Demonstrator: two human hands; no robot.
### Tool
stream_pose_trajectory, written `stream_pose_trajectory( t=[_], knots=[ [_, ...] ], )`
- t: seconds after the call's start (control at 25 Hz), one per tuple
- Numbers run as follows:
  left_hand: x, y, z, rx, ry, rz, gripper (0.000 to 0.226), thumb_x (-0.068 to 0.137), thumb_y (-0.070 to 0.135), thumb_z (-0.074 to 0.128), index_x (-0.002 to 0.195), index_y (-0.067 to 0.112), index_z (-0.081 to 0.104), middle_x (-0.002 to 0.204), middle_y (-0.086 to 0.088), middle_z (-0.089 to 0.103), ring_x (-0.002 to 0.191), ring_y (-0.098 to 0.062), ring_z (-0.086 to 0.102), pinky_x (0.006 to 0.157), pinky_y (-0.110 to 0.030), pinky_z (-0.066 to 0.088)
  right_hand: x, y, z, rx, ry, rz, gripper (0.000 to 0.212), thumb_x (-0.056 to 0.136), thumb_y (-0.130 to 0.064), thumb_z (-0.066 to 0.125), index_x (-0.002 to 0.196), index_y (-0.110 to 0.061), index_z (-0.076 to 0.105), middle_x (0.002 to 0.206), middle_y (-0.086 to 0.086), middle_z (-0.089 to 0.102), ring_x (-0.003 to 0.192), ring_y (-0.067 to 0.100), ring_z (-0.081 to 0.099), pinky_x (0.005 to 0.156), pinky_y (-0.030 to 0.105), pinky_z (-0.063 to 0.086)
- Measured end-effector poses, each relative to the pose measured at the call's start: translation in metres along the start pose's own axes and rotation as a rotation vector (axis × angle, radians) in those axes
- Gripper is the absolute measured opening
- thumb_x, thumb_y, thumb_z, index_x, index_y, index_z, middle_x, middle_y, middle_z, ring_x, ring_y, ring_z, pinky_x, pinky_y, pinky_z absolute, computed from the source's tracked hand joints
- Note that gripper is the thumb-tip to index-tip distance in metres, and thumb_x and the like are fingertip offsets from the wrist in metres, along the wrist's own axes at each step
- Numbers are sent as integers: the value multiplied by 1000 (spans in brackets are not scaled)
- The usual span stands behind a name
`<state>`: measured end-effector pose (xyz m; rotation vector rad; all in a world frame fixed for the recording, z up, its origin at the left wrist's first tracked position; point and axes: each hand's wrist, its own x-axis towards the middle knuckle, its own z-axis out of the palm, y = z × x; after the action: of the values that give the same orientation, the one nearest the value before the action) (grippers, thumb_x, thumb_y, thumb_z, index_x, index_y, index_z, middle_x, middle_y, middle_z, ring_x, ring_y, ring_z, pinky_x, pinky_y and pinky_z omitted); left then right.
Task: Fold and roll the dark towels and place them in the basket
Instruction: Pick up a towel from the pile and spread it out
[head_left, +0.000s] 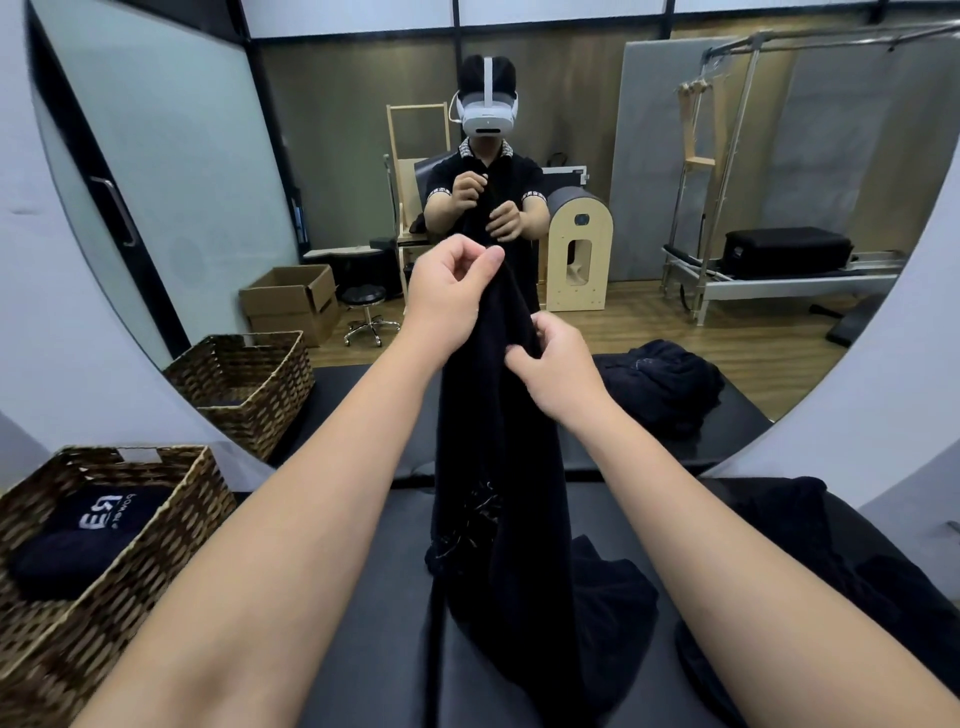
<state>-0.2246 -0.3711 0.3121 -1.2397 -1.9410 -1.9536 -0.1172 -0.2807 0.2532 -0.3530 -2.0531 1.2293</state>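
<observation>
A dark towel (498, 467) hangs lengthwise in front of me, its lower end bunched on the black padded surface (374, 597). My left hand (452, 291) pinches the towel's top edge between thumb and fingers, held high. A little lower and to the right, my right hand (561, 369) pinches the towel's edge. The woven basket (171, 509) stands at the left and holds one folded dark towel (93, 535) with white lettering. More dark towels (810, 561) lie in a heap on the right of the surface.
A large round mirror (779, 332) faces me and reflects me, the basket, the heap and the room behind: a cardboard box, a stool and wooden exercise equipment. The basket's near rim sits close to my left forearm.
</observation>
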Motion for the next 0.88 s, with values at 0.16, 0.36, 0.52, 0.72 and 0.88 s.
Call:
stream_pose_trajectory(
  t=[0.16, 0.36, 0.52, 0.72, 0.88],
  knots=[
    [23, 17, -13, 14, 128, 82, 26, 97, 23, 66, 72, 21, 56, 66, 5, 51, 61, -4, 43, 62, -21, 39, -2, 6, -2, -140, 42, 80, 15, 96, -19, 55, 84, -13, 62, 74, 0, 65, 60, 15, 54, 55, 33, 46],
    [54, 41, -36, 43, 279, 120, 29, 97, 28, 64, 71, 25, 53, 68, 8, 50, 64, -4, 43, 64, -22, 40, 14, -28, -16, 173, 102, -17, 19, 101, -29, 58, 95, -12, 62, 82, 0, 64, 70, 8, 57, 66, 27, 48],
    [73, 72, -48, 85, 329, 225, 31, 97, 28, 63, 70, 28, 49, 66, 14, 48, 60, 3, 40, 63, -14, 38, 28, -55, -35, -58, -3, -192, 30, 89, -36, 75, 103, -25, 52, 90, -9, 69, 77, 6, 65, 65, 23, 52],
    [95, 103, -78, 96, 436, 280, 27, 95, 31, 63, 71, 28, 50, 67, 15, 48, 61, 2, 41, 65, -16, 39, 33, -38, -46, -410, 33, -103, 18, 93, -23, 62, 102, -28, 47, 85, -2, 63, 74, 18, 61, 59, 33, 49],
    [102, 106, -97, 138, 470, 272, 29, 96, 31, 63, 71, 28, 50, 68, 14, 50, 61, 3, 43, 67, -16, 41, 29, -27, -39, -435, 146, -49, 8, 91, -25, 63, 92, -20, 56, 84, -1, 57, 70, 12, 54, 55, 31, 40]
  ],
)
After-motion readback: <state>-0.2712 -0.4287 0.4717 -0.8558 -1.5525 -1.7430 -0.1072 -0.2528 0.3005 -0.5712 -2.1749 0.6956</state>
